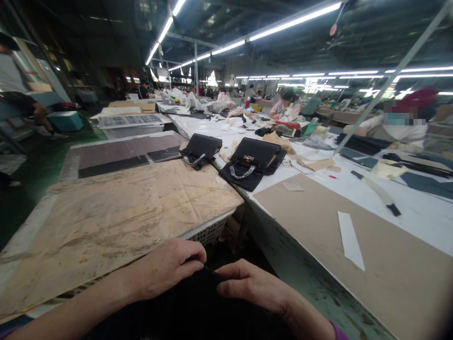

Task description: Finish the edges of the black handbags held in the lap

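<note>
Thumb and fingers of my left hand are closed in a pinch on the edge of a black piece of material. Just to the right, my right hand pinches the same thin dark edge. A short stretch of that edge shows between the two hands. Most of the material is deep black, so its shape and full extent cannot be made out. Beyond my hands, a black handbag with a gold-coloured clasp and a wrapped handle lies at the table corner. A second black handbag lies to its left.
At left is a stained tan board over a plastic crate. The right-hand table carries a white strip and a brush-like tool. Co-workers sit farther back. A slanted pole rises at right.
</note>
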The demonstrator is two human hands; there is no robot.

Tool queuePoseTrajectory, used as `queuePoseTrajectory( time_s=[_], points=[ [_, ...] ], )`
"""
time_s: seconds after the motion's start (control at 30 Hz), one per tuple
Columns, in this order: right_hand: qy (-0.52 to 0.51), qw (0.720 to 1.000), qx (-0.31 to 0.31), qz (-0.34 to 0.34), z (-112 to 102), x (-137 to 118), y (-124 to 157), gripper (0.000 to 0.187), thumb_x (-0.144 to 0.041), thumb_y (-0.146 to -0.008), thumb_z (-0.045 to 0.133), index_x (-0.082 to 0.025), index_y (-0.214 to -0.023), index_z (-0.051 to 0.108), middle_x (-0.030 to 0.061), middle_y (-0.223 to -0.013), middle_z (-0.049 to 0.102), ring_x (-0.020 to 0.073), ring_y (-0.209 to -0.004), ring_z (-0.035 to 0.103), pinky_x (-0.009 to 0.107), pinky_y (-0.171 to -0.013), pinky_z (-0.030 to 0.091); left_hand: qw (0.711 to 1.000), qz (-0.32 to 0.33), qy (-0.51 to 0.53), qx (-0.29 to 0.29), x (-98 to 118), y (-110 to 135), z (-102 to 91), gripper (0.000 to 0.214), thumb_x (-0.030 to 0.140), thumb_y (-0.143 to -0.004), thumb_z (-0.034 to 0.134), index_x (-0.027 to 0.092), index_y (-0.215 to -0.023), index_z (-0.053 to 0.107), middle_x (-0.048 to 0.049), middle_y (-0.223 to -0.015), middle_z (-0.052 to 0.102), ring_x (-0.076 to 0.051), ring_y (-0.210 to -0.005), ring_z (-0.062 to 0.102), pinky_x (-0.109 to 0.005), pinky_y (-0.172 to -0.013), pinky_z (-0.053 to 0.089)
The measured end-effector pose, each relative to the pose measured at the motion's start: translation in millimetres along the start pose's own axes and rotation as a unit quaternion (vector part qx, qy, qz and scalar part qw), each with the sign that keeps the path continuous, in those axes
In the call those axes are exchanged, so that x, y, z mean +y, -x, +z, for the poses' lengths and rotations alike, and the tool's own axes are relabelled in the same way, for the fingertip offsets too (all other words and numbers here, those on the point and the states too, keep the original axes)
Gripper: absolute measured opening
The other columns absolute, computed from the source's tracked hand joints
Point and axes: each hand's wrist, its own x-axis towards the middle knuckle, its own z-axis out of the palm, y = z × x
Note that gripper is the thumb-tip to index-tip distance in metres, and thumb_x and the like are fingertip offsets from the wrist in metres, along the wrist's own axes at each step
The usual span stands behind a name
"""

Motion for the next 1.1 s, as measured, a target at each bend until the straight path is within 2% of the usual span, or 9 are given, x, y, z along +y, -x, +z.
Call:
queuePoseTrajectory(
  time_s=[0.13, 0.27, 0.43, 0.67, 0.73, 0.87, 1.0, 1.1],
  points=[
    [0.021, 1.0, 0.001, -0.005, -6, 2, 1, 0.026, -0.034, -0.086, 0.065, -0.014, -0.101, 0.074, 0.0003, -0.081, 0.062, 0.0117, -0.069, 0.05, 0.02, -0.063, 0.042, 0.999, -0.009, 0.023, -0.034, 1, -13, 3.4, 0.021, 0.028, -0.091, 0.053, 0.025, -0.092, 0.074, 0.0042, -0.086, 0.072, -0.014, -0.083, 0.065, -0.022, -0.073, 0.043],
    [0.032, 0.999, -0.017, -0.009, -10, 2, 1, 0.028, -0.035, -0.088, 0.064, -0.016, -0.105, 0.074, -0.0004, -0.079, 0.059, 0.0111, -0.068, 0.047, 0.019, -0.059, 0.039, 0.996, -0.023, -0.003, -0.089, 4, -26, -4.1, 0.021, 0.03, -0.089, 0.054, 0.023, -0.091, 0.074, 0.0035, -0.081, 0.072, -0.014, -0.076, 0.064, -0.02, -0.065, 0.042],
    [0.048, 0.998, -0.03, -0.023, -14, 2, 0, 0.026, -0.033, -0.089, 0.062, -0.016, -0.104, 0.074, -0.0017, -0.075, 0.055, 0.0093, -0.064, 0.041, 0.019, -0.06, 0.038, 0.982, 0.035, -0.102, -0.155, 20, -40, -20.0, 0.02, 0.02, -0.085, 0.055, 0.022, -0.088, 0.075, 0.004, -0.071, 0.067, -0.011, -0.065, 0.059, -0.019, -0.058, 0.038],
    [0.064, 0.996, -0.05, -0.037, -17, 6, -4, 0.026, -0.03, -0.089, 0.06, -0.014, -0.106, 0.073, -0.0026, -0.073, 0.049, 0.0088, -0.063, 0.039, 0.019, -0.057, 0.035, 0.933, 0.132, -0.257, -0.216, 39, -56, -30.5, 0.015, 0.013, -0.078, 0.061, 0.021, -0.071, 0.071, 0.0052, -0.053, 0.049, -0.01, -0.05, 0.04, -0.023, -0.048, 0.026],
    [0.077, 0.994, -0.055, -0.048, -18, 6, -6, 0.024, -0.029, -0.09, 0.06, -0.013, -0.104, 0.072, -0.003, -0.072, 0.048, 0.0085, -0.063, 0.038, 0.018, -0.056, 0.035, 0.916, 0.141, -0.294, -0.232, 43, -61, -30.3, 0.013, 0.013, -0.075, 0.064, 0.021, -0.067, 0.07, 0.005, -0.051, 0.05, -0.011, -0.048, 0.034, -0.025, -0.047, 0.024],
    [0.106, 0.99, -0.064, -0.059, -20, 9, -9, 0.019, -0.025, -0.09, 0.059, -0.012, -0.098, 0.07, -0.0037, -0.07, 0.046, 0.0075, -0.061, 0.038, 0.018, -0.053, 0.031, 0.896, 0.151, -0.349, -0.228, 47, -64, -25.8, 0.011, 0.015, -0.073, 0.065, 0.022, -0.066, 0.071, 0.0033, -0.051, 0.057, -0.011, -0.046, 0.026, -0.027, -0.046, 0.021],
    [0.111, 0.988, -0.071, -0.079, -22, 12, -11, 0.018, -0.023, -0.091, 0.057, -0.012, -0.099, 0.07, -0.0039, -0.071, 0.047, 0.0071, -0.061, 0.038, 0.018, -0.054, 0.032, 0.914, 0.119, -0.33, -0.203, 37, -59, -18.1, 0.01, 0.018, -0.072, 0.062, 0.023, -0.071, 0.071, 0.0028, -0.054, 0.06, -0.012, -0.047, 0.037, -0.026, -0.046, 0.021],
    [0.119, 0.986, -0.075, -0.085, -21, 10, -11, 0.015, -0.021, -0.091, 0.057, -0.013, -0.096, 0.068, -0.0043, -0.071, 0.047, 0.0069, -0.061, 0.038, 0.017, -0.054, 0.032, 0.949, 0.062, -0.226, -0.21, 20, -58, -13.9, 0.011, 0.018, -0.068, 0.064, 0.023, -0.077, 0.068, 0.0057, -0.063, 0.063, -0.011, -0.054, 0.049, -0.022, -0.048, 0.029]
  ],
)
